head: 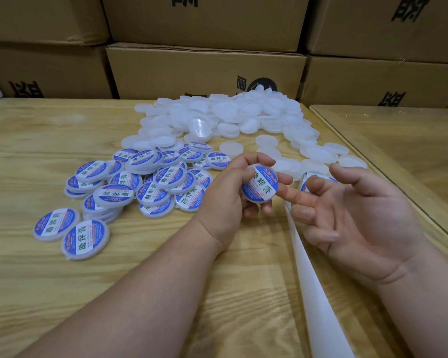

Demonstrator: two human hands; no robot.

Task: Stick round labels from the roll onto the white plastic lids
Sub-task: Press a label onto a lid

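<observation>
My left hand (pixel 228 195) grips a white plastic lid (pixel 259 186) by its rim; a round blue-and-white label covers its top. My right hand (pixel 357 218) hovers just right of it, palm up and fingers relaxed, the index finger near the lid's edge. Behind my right fingers another blue label (pixel 311 180) shows on the white backing strip (pixel 313 288), which runs down toward the frame's bottom. A heap of plain white lids (pixel 233 117) lies at the back of the table. To the left sits a pile of labelled lids (pixel 140 182).
The wooden table (pixel 49 151) carries everything. Stacked cardboard boxes (pixel 204 71) wall off the far edge. A second table with a glass top (pixel 398 140) adjoins on the right, its edge running diagonally past my right hand.
</observation>
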